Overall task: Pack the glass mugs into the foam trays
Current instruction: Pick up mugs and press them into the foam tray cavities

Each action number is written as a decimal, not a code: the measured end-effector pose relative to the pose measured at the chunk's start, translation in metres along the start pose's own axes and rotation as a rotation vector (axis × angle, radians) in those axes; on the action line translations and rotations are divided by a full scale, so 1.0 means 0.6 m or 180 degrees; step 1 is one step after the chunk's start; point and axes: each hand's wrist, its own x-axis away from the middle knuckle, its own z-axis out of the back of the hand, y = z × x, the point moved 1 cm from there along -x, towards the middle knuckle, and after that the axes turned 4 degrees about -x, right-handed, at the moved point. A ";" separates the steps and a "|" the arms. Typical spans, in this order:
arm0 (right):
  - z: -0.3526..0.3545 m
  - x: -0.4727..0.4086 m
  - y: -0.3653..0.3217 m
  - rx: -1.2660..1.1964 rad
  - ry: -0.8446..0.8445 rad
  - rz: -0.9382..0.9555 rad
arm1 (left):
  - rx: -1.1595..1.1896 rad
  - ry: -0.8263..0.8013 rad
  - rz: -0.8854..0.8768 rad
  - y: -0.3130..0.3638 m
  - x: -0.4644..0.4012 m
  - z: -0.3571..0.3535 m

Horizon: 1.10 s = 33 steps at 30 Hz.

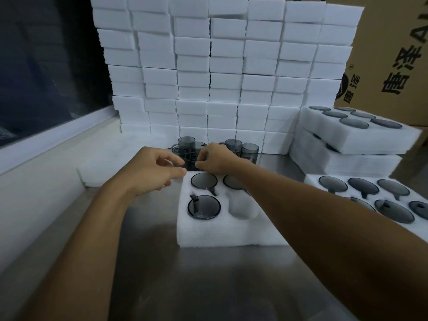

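Head view — loose mugs just beyond both hands.

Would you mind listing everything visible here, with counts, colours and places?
White foam tray being filled: one, centre of table; three smoky grey glass mugs seated, one near-right pocket empty.
Loose grey glass mugs: several, count unclear, standing behind that tray.
Filled white foam trays: two stacked at far right, another at right edge, grey mugs in them.
White foam blocks: many, stacked as a wall behind.
Brown cardboard box: one, upper right, black printing.
Grey metal table: one, underneath.
Left hand: fingers curled, at loose mugs.
Right hand: fingers curled among the loose mugs.
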 end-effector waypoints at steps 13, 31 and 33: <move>0.057 0.133 -0.017 -0.0328 0.1502 0.0766 | -0.0222 0.0951 -0.0584 0.021 -0.009 -0.033; 0.166 0.311 0.032 -0.0513 0.1874 0.1281 | 0.0265 0.0168 -0.1929 0.115 0.038 -0.098; 0.168 0.310 0.035 -0.0444 0.1816 0.1289 | 0.0118 0.0086 -0.1977 0.118 0.040 -0.101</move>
